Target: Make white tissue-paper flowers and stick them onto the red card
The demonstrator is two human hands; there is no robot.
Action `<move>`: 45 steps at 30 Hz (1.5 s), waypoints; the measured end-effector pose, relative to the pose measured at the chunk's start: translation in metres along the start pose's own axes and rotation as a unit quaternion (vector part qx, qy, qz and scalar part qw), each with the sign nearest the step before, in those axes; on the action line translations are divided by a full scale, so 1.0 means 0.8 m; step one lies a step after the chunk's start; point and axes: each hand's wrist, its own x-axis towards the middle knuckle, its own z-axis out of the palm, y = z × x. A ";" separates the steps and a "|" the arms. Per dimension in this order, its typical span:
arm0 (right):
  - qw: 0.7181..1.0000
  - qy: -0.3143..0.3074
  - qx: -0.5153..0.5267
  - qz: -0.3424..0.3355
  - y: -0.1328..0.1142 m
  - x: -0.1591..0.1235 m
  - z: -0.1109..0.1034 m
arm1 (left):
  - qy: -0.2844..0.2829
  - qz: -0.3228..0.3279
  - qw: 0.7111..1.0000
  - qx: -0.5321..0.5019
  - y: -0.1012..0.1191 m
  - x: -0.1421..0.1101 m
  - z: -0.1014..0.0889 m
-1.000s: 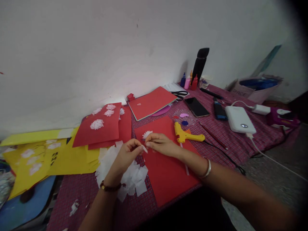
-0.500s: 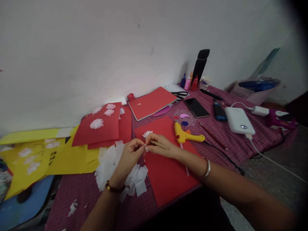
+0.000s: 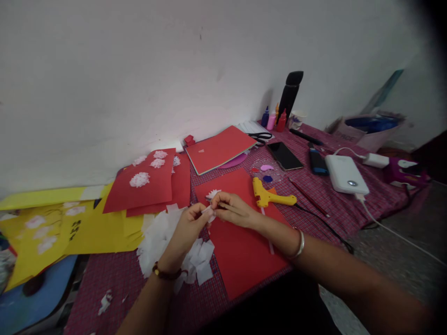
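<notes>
My left hand (image 3: pixel 188 223) and my right hand (image 3: pixel 232 209) meet over a red paper sheet (image 3: pixel 240 246), both pinching a small folded piece of white tissue paper (image 3: pixel 208 213) between their fingertips. Just behind my fingers a white tissue flower (image 3: pixel 212 194) lies on the red sheet. A heap of white tissue squares (image 3: pixel 157 237) spreads under my left wrist. A yellow glue gun (image 3: pixel 270 195) rests to the right of my right hand.
Red sheets with white flowers (image 3: pixel 146 179) and yellow sheets (image 3: pixel 80 228) lie at left. Farther back are a red folder (image 3: pixel 220 148), scissors (image 3: pixel 260 136), a phone (image 3: pixel 285 155), paint bottles (image 3: pixel 274 118), a black flask (image 3: pixel 289 93), a white power bank (image 3: pixel 345 173) and a pencil (image 3: pixel 309 197).
My hands have drawn together; the white piece that stuck out of my left fingers is now pinched between both hands. The hands stay over the same spot.
</notes>
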 end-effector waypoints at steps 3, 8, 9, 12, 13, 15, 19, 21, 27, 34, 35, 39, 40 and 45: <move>1.000 -0.001 0.012 -0.006 -0.001 0.000 -0.002 | 0.018 0.011 1.000 0.006 -0.003 0.001 -0.002; 1.000 0.023 0.001 -0.011 0.002 0.001 -0.008 | 0.030 -0.009 0.999 -0.025 -0.008 0.003 -0.001; 1.000 0.028 -0.002 -0.013 0.003 0.001 -0.009 | 0.029 -0.012 0.999 -0.030 -0.008 0.003 -0.001; 0.999 0.034 0.000 0.000 0.002 0.000 -0.008 | 0.026 -0.017 0.999 -0.025 -0.011 0.004 -0.002; 0.999 0.040 0.008 0.009 0.002 0.000 -0.007 | 0.028 -0.021 0.999 -0.027 -0.012 0.004 -0.003; 0.998 0.051 0.031 0.025 -0.001 0.000 -0.007 | 0.044 -0.027 0.998 -0.044 -0.013 0.005 -0.004; 0.997 0.030 0.071 0.013 -0.007 0.000 -0.012 | 0.089 -0.027 0.992 -0.084 -0.011 0.007 -0.007; 0.998 0.000 0.070 0.012 -0.008 0.000 -0.014 | 0.109 -0.030 0.989 -0.099 -0.009 0.008 -0.008; 0.999 0.010 0.044 0.021 -0.005 0.001 -0.011 | 0.106 -0.041 0.983 -0.143 -0.006 0.008 -0.008; 0.998 0.018 0.054 0.007 -0.008 0.001 -0.013 | 0.105 -0.039 0.985 -0.130 -0.007 0.008 -0.006; 0.998 0.020 0.051 0.008 -0.007 0.001 -0.013 | 0.105 -0.040 0.985 -0.133 -0.006 0.008 -0.006; 0.999 0.036 0.029 0.010 -0.004 0.002 -0.012 | 0.105 -0.045 0.984 -0.134 -0.006 0.009 -0.005; 0.999 0.038 0.021 0.007 -0.003 0.001 -0.012 | 0.105 -0.045 0.985 -0.132 -0.006 0.009 -0.005; 0.999 0.039 0.002 -0.005 -0.002 0.001 -0.011 | 0.091 -0.047 0.981 -0.167 -0.006 0.007 -0.005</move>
